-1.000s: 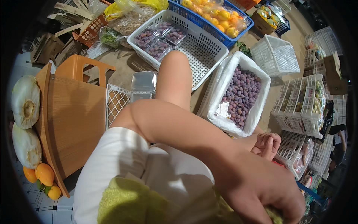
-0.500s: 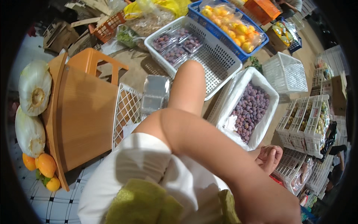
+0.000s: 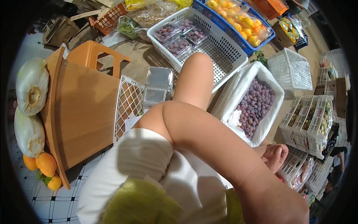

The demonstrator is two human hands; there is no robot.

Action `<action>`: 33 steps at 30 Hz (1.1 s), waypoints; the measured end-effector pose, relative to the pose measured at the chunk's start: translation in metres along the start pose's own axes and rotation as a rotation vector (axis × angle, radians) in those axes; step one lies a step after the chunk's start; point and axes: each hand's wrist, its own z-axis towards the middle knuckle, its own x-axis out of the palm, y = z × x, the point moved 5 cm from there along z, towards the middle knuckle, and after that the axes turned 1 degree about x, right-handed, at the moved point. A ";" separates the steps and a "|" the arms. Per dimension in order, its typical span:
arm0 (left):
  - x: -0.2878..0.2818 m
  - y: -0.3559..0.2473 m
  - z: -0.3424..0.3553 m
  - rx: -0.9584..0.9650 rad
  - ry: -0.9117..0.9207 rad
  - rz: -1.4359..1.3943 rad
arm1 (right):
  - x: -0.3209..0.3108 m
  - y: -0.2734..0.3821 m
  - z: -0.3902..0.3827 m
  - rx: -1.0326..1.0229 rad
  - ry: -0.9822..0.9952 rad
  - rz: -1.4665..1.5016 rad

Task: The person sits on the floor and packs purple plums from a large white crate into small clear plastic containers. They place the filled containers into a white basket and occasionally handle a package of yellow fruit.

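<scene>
At the right, beyond the bare limb point(image 3: 216, 138) that crosses in front of me, my right hand point(image 3: 274, 156) shows with its fingers curled in. Nothing can be seen in it. Its wrist is partly hidden behind that limb. Close above the hand stands a white plastic-lined crate of purple plums point(image 3: 257, 104); I see no contact between them. No left hand shows. A bare knee point(image 3: 197, 71) juts up in the middle, with white cloth point(image 3: 123, 164) below it and yellow-green cloth point(image 3: 145, 205) at the lower edge.
Packed plum boxes point(image 3: 179, 46) lie in a grey crate point(image 3: 223, 71). Clear plastic boxes point(image 3: 158, 84) are stacked beside a white rack point(image 3: 128, 100). A wooden tabletop point(image 3: 85, 108) and orange stool point(image 3: 82, 54) stand left. A blue crate point(image 3: 242, 44) holds orange fruit; white crates point(image 3: 305, 123) stand right.
The whole view has shifted slightly, so the crates sit a little higher and farther right. The right hand keeps its curled shape.
</scene>
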 end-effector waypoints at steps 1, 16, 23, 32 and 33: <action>0.003 0.013 -0.008 0.057 -0.032 -0.011 | 0.001 -0.011 0.001 0.031 0.004 0.023; -0.099 -0.101 -0.618 -2.308 -0.927 1.444 | -0.148 -0.301 0.025 0.459 0.424 -1.575; -0.092 -0.055 -0.643 -2.343 -0.261 1.430 | -0.111 -0.343 0.026 0.686 0.584 -1.230; -0.108 -0.068 -0.593 -2.187 0.065 1.349 | -0.094 -0.392 0.024 0.687 0.588 -1.263; -0.108 -0.067 -0.594 -2.169 0.047 1.367 | -0.088 -0.389 0.029 0.739 0.592 -1.272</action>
